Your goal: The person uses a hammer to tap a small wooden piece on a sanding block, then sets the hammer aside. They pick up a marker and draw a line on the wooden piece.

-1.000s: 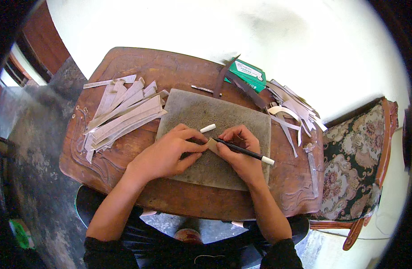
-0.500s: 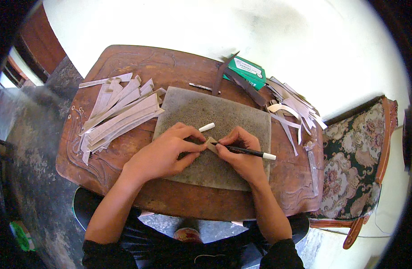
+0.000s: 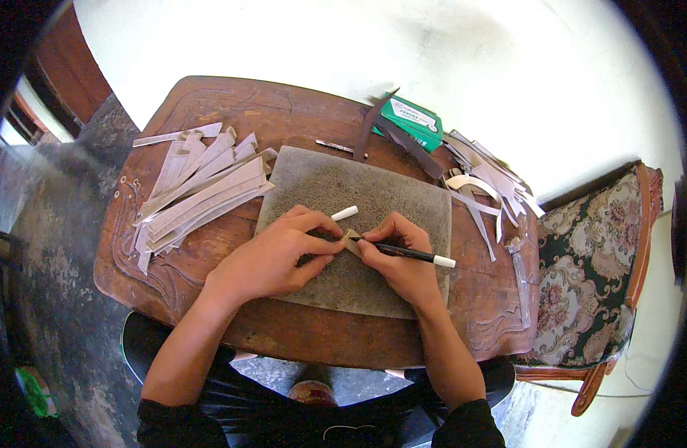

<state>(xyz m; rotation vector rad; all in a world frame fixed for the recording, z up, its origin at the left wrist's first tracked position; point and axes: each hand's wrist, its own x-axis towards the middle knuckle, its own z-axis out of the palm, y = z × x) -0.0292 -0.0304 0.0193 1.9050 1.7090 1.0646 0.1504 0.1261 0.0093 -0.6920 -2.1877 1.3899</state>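
Note:
Over a grey, pitted slab (image 3: 321, 175), my left hand (image 3: 280, 250) pinches the left side of a small tan strip piece (image 3: 351, 237) between thumb and fingers. My right hand (image 3: 403, 261) holds a black marker pen (image 3: 407, 253) with a white rear end pointing right. The pen's tip meets the tan piece, and my right fingertips also touch it. A white pen cap (image 3: 345, 213) is by my left index finger; I cannot tell whether it lies on the slab or is held. Much of the tan piece is hidden by my fingers.
Pale grey-beige strips (image 3: 209, 194) are heaped on the carved wooden table's (image 3: 358, 336) left. More pale strips (image 3: 493, 179), a green box (image 3: 412, 119), dark brown strips (image 3: 410, 145) and a slim metal tool (image 3: 341, 147) lie behind and right. A hammer-like tool (image 3: 520, 284) lies right. A floral chair (image 3: 590, 261) stands beyond.
The marker's rear end and my right hand have shifted very slightly left. The left hand keeps its pinch on the tan piece.

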